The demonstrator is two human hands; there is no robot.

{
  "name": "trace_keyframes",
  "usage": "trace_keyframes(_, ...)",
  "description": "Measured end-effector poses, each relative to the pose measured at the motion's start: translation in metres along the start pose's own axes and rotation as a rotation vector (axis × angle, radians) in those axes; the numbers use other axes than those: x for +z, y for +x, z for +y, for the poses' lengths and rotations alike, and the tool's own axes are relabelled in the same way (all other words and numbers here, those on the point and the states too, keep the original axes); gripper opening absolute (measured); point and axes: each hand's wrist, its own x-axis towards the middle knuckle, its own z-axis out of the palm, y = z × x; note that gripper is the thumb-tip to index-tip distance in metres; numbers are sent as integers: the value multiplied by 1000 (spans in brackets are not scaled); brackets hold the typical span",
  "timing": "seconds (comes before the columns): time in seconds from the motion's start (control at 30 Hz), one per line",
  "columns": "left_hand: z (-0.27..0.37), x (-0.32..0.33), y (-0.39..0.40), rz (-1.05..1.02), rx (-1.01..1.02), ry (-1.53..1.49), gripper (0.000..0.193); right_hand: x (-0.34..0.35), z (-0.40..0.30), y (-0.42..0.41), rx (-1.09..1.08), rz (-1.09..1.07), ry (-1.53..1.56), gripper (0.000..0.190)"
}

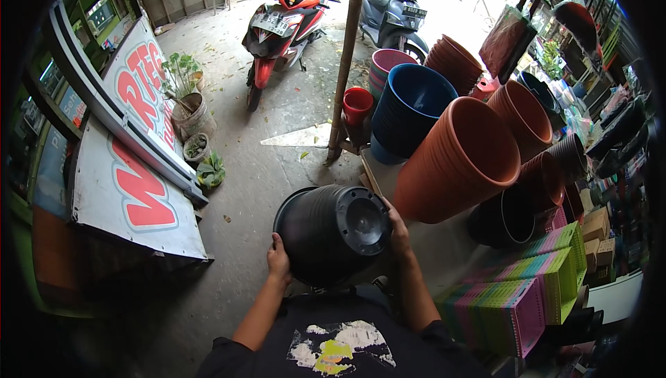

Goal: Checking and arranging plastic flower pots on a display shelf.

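Tilted on its side before my chest is a black plastic plant pot (pixel 317 237), its ringed base with drain holes facing up and right. My left hand (pixel 279 259) grips the pot's left side near the rim, thumb on top. On the other side, my right hand (pixel 398 227) holds the pot by the edge of its base. Most of the fingers of both hands are hidden behind the pot. A stack of large terracotta-coloured plastic pots (pixel 447 169) leans just beyond my right hand, on a low pale platform (pixel 437 245).
Blue pots (pixel 411 112), a black pot (pixel 502 219) and stacked colourful plastic baskets (pixel 499 310) crowd the right side. A bamboo pole (pixel 346 60) stands ahead. Two parked scooters (pixel 283 29) are farther off. To the left are a lettered signboard (pixel 140 190) and potted plants (pixel 192 115).
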Motion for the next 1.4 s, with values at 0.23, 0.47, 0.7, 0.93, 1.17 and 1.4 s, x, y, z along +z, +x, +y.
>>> trace_keyframes(0.23,-3,-33,20,-262,129,-147,77,46,-57,-31,-48,-121,-8,65)
trace_keyframes(0.47,22,-27,27,-411,139,-121,77,40,-50,-38,-197,-159,-213,61)
trace_keyframes(0.7,30,8,50,-294,467,274,54,8,-61,-56,54,22,3,67)
trace_keyframes(0.93,39,79,-1,-583,532,483,51,-41,-57,-92,253,222,136,72)
trace_keyframes(1.17,19,142,-34,-884,551,659,33,-93,-33,-138,269,418,-75,72)
trace_keyframes(1.4,-8,213,-76,-1127,714,974,23,-133,-35,-177,213,593,318,72)
